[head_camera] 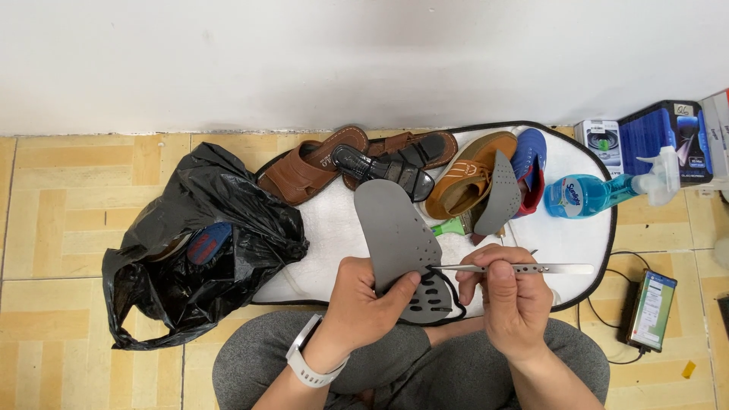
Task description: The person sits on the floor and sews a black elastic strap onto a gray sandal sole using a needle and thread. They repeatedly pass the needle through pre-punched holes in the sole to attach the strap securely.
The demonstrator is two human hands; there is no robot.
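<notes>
My left hand grips a grey perforated insole by its lower part, thumb on top. My right hand holds long metal tweezers level, their tip pointing left at the insole's edge near my left thumb. A black lace or cord loops between the two hands under the tweezers' tip. A second grey insole leans against a tan shoe just behind.
A white mat with a black rim carries brown sandals, a black sandal and a blue shoe. A black plastic bag lies left. At right are a blue spray bottle, boxes and a phone.
</notes>
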